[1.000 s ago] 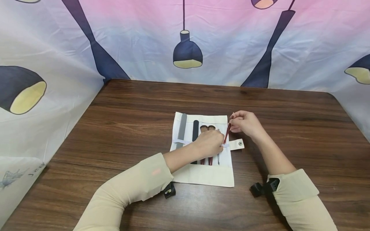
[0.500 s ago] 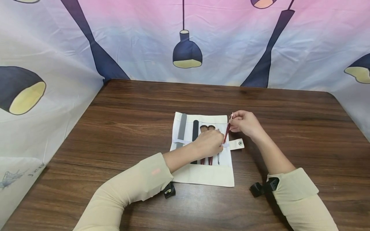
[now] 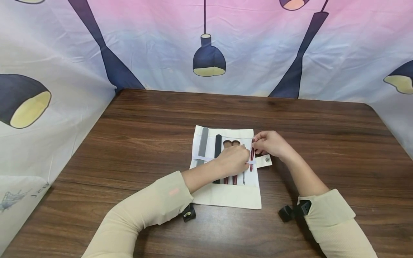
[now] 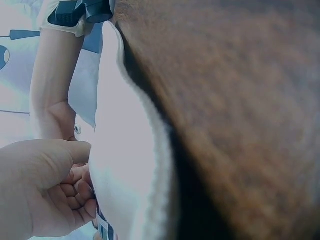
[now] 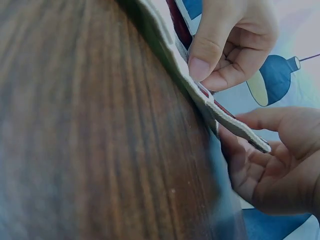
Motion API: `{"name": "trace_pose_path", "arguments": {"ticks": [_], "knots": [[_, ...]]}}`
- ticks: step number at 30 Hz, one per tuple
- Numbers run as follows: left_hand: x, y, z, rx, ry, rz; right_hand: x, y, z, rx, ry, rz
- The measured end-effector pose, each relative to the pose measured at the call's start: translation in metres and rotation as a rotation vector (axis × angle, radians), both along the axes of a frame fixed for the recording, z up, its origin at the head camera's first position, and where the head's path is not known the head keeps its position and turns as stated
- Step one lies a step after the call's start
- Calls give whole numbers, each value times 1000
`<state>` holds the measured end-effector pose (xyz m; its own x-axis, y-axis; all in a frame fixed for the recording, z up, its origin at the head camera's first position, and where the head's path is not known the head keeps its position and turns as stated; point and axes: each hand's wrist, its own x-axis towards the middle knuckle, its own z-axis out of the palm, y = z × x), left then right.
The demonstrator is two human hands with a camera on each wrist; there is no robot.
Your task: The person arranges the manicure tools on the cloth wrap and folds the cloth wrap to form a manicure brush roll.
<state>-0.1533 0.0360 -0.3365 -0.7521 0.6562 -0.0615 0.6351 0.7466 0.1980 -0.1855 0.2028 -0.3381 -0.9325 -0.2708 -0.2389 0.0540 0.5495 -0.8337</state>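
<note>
Head view: a white fabric case (image 3: pixel 226 196) lies open on a dark wooden surface (image 3: pixel 129 143). The right hand (image 3: pixel 270 144) pinches the upper end of a slim red tool (image 3: pixel 252 154), which lies along the case's right edge. The left hand (image 3: pixel 233 159) reaches across with fingers curled, thumb and forefinger apparently pinching the elastic band (image 3: pixel 203 158) just beside the tool. Half a second ago the red tool slanted, its lower tip level with the band; now it stands straighter and that tip shows below the band. The right hand has come down with it. This suggests the tool is being threaded under the band, but not yet released. To its left sit a metal tool (image 3: pixel 244 178), two brushes (image 3: pixel 236 142), a black file (image 3: pixel 218 145) and a grey file (image 3: pixel 203 141).
</note>
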Motion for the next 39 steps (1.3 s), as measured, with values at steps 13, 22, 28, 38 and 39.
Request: {"name": "trace_pose_path", "arguments": {"ticks": [13,22,28,38,39], "knots": [[0,0,1,-6,-2,4,7,-2,1,186,30,158],[0,0,-1,6,18,-11,10,-5,2,270,94,145],[-1,-2,1,10,20,-13,11,-9,4,317,138,153],[-3,-10,6,75,-60,-10,22,-4,19,420,238,148],[-4,-14,7,100,-69,-6,26,-1,23,431,265,128]]}}
